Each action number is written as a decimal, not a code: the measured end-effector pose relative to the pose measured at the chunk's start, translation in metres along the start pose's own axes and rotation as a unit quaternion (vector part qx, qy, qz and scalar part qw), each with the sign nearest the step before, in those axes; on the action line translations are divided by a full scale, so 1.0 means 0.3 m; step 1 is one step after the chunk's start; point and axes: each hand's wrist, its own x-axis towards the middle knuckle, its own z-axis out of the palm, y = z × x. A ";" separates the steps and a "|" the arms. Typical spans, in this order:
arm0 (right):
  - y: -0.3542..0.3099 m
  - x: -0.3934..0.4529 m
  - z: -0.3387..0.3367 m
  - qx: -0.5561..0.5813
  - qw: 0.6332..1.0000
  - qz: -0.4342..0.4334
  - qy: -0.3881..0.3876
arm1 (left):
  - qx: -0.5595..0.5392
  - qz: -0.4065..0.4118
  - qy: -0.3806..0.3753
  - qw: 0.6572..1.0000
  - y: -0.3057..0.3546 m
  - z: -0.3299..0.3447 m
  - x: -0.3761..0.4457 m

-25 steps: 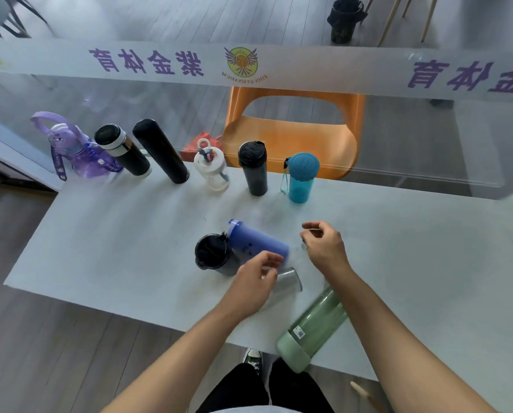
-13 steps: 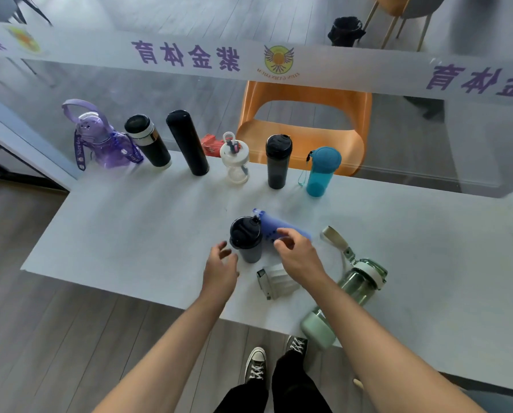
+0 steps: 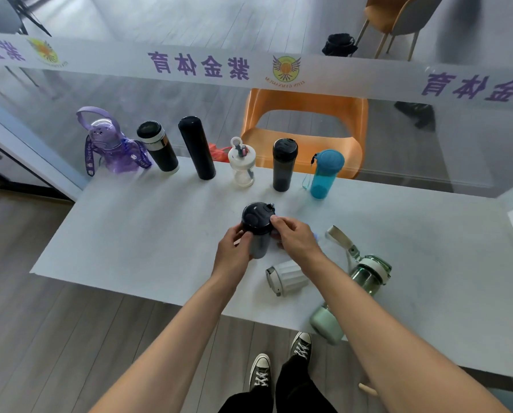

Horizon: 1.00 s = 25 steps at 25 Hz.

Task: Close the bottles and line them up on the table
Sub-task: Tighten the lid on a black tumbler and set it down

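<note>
A short dark grey bottle (image 3: 258,244) stands upright mid-table with a black lid (image 3: 256,217) on top. My left hand (image 3: 234,253) wraps its body and my right hand (image 3: 294,238) pinches the lid's right edge. Behind my right hand a blue bottle (image 3: 311,234) lies almost hidden. A white ribbed cup (image 3: 288,277) lies on its side near the front edge. A green bottle (image 3: 365,274) with a strap lies at the right. Several closed bottles stand in a row along the back, from the purple jug (image 3: 112,147) to the teal bottle (image 3: 323,174).
The grey table (image 3: 147,234) ends at a glass wall behind the bottle row. An orange chair (image 3: 306,135) sits beyond the glass. The green bottle's base overhangs the table's front edge above my shoes.
My left hand has closed around the dark grey bottle and my right hand has moved from the blue bottle onto the black lid. The camera view shifted slightly.
</note>
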 end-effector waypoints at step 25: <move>-0.022 0.405 -0.946 0.036 0.993 0.011 0.110 | 0.092 -0.035 -0.144 0.985 0.233 1.001 0.224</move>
